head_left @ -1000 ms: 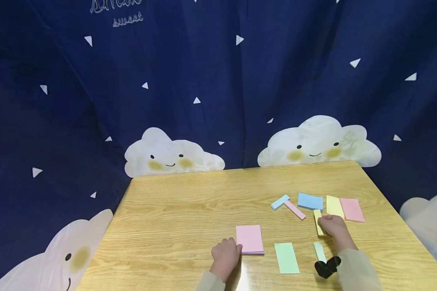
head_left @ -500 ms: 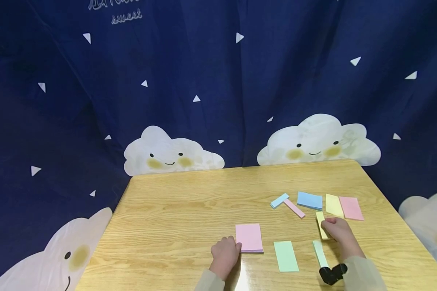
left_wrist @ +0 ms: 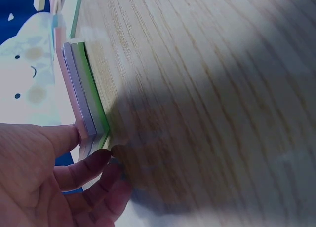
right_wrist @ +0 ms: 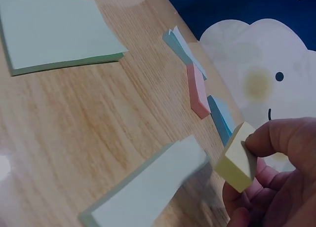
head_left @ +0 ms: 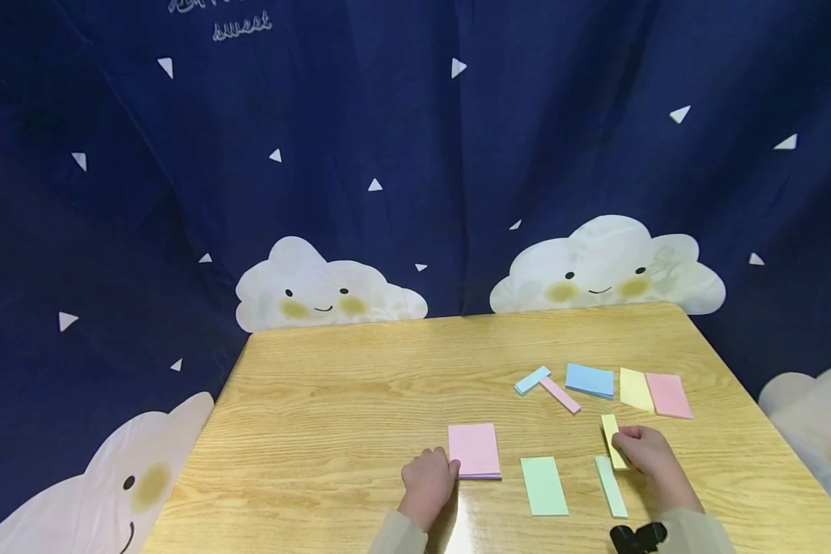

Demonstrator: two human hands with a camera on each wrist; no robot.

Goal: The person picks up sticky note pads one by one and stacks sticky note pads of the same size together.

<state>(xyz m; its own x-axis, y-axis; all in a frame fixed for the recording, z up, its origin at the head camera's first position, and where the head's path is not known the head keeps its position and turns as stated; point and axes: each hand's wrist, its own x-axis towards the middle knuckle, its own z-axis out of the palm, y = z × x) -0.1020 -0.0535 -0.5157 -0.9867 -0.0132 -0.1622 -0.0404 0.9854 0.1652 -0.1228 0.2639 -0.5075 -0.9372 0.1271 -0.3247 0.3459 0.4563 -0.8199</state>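
Well left of the narrow green pad [head_left: 611,486], my left hand [head_left: 429,485] pinches the near-left corner of the pink-topped stack [head_left: 474,448] between thumb and forefinger; a purple layer [left_wrist: 80,89] shows under the pink. Between that stack and the narrow green pad lies the wide green pad [head_left: 544,486], apart from both. Beyond the narrow green pad, off to its left, the narrow blue pad [head_left: 532,380] meets the narrow pink pad [head_left: 561,395].

At the narrow green pad's far end, just to the right, is the narrow yellow pad [head_left: 611,432], gripped between the thumb and fingers of my right hand [head_left: 651,458]. Its long axis runs almost parallel to the green one's, leaning slightly left as it goes away from me. I judge that end-to-end offset matters most. The yellow looks raised; whether it touches the green I can't tell.
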